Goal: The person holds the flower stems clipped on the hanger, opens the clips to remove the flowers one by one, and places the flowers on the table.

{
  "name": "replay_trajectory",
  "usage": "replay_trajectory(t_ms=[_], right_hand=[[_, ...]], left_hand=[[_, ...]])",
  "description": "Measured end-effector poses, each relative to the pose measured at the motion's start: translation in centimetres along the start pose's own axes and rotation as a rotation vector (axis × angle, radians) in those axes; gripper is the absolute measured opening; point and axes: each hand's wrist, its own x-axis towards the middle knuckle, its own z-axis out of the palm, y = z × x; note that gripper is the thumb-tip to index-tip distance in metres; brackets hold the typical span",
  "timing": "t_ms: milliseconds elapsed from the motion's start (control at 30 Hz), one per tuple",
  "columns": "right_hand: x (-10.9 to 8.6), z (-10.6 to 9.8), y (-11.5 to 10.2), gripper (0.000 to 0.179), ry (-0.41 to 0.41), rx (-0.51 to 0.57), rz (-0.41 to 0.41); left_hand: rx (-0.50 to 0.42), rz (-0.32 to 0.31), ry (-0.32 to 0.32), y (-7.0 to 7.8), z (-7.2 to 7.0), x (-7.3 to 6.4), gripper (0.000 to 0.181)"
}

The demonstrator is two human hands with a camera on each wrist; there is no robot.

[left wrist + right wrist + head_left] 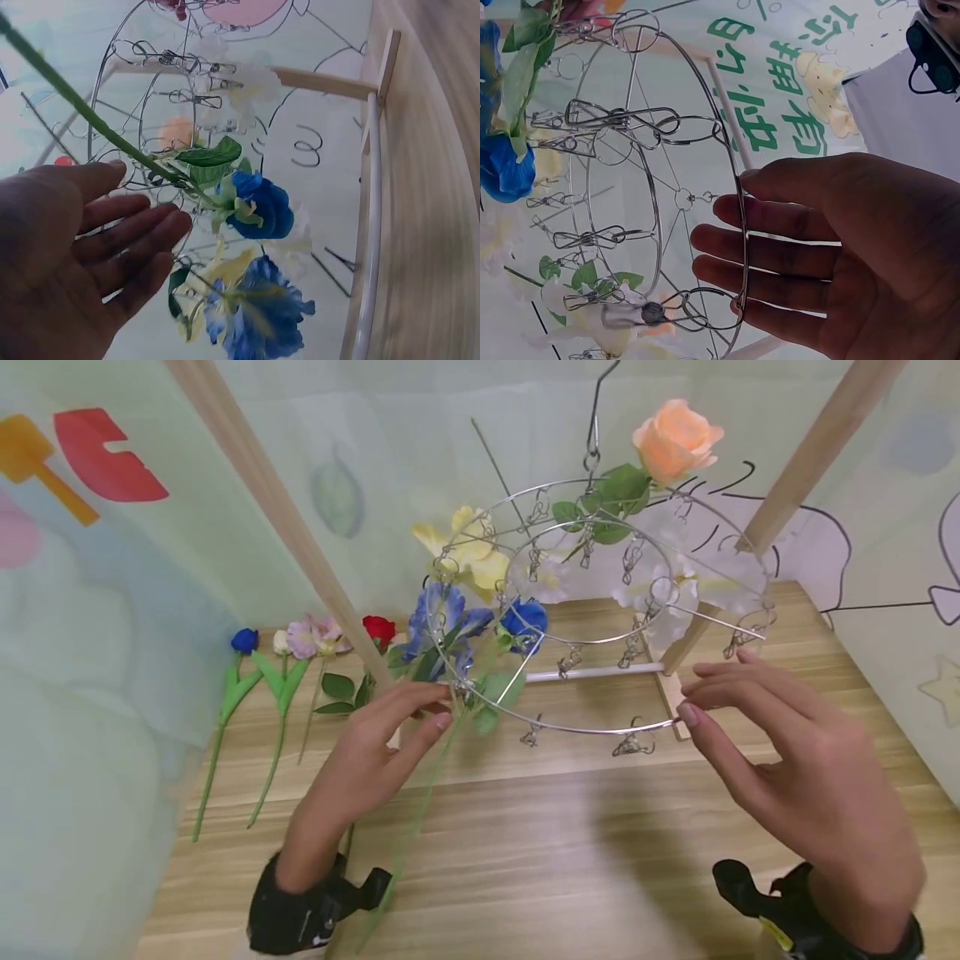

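A round metal clip hanger (555, 727) hangs from a hook, with wire clips around its rings. My right hand (795, 752) pinches its outer ring lightly between thumb and fingers. At the ring's left side, my left hand (375, 752) is beside a clip, its fingers extended and apart in the left wrist view. Near that hand a blue rose (262, 206) hangs head down, its green stem (82, 112) running up past the thumb. A blue iris-like flower (442, 618), a yellow flower (472, 556), white flowers (671, 593) and a peach rose (678, 439) are also on the hanger.
Wooden posts (277, 510) of a stand rise on both sides, joined low down by a white bar (600, 672). Left on the wooden table (525, 843) lie a blue tulip (244, 641), a white tulip (281, 643), a pink flower (311, 635) and a red rose (378, 631).
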Motion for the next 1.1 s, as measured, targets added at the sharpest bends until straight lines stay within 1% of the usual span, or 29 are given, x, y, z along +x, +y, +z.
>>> replay_trajectory(t_ms=[33, 133, 200, 267, 400, 467, 567, 667, 767, 900, 1000, 1033, 1100], right_hand=[[0.0, 0.0, 0.1, 0.052, 0.006, 0.002, 0.005], [-0.2, -0.2, 0.4, 0.054, 0.009, -0.005, 0.025], [-0.3, -0.4, 0.6, 0.055, 0.005, -0.022, 0.044], [-0.4, -0.5, 0.9, 0.056, -0.003, -0.043, 0.057], [-0.3, -0.7, 1.3, 0.057, -0.002, -0.061, 0.067], [-0.3, -0.7, 1.5, 0.058, 0.008, -0.060, 0.070], [-0.3, -0.7, 1.9, 0.060, 0.016, -0.055, 0.098], [-0.3, -0.7, 2.3, 0.058, 0.023, -0.051, 0.131], [-0.2, -0.8, 2.7, 0.055, 0.043, -0.063, 0.143], [-0.1, -0.8, 2.6, 0.049, 0.116, -0.085, 0.133], [0.2, -0.8, 2.1, 0.041, 0.195, -0.073, 0.125], [0.2, -0.8, 1.8, 0.039, 0.213, -0.063, 0.121], [0.2, -0.9, 1.4, 0.038, 0.225, -0.039, 0.115]], left_hand=[[-0.009, -0.032, -0.016, 0.1, 0.3, 0.1, 0.031], [-0.069, -0.095, -0.059, 0.5, 1.0, 0.6, 0.026], [-0.110, -0.105, -0.077, 0.7, 1.5, 0.9, 0.023], [-0.147, -0.081, -0.084, 1.0, 1.9, 1.1, 0.018], [-0.162, -0.013, -0.080, 1.4, 2.3, 1.1, 0.011], [-0.170, 0.010, -0.079, 1.7, 2.4, 1.0, 0.011], [-0.166, 0.039, -0.074, 2.2, 2.5, 0.6, 0.013], [-0.137, 0.072, -0.071, 3.0, 2.9, 0.3, 0.009], [-0.073, 0.109, -0.058, 3.9, 3.5, 0.2, 0.004], [0.020, 0.148, -0.028, 5.0, 4.8, 0.1, 0.009], [0.060, 0.154, -0.001, 5.4, 5.7, 0.1, 0.012], [0.071, 0.146, 0.005, 5.5, 6.1, 0.2, 0.012], [0.083, 0.133, 0.028, 5.6, 6.6, 0.2, 0.012]])
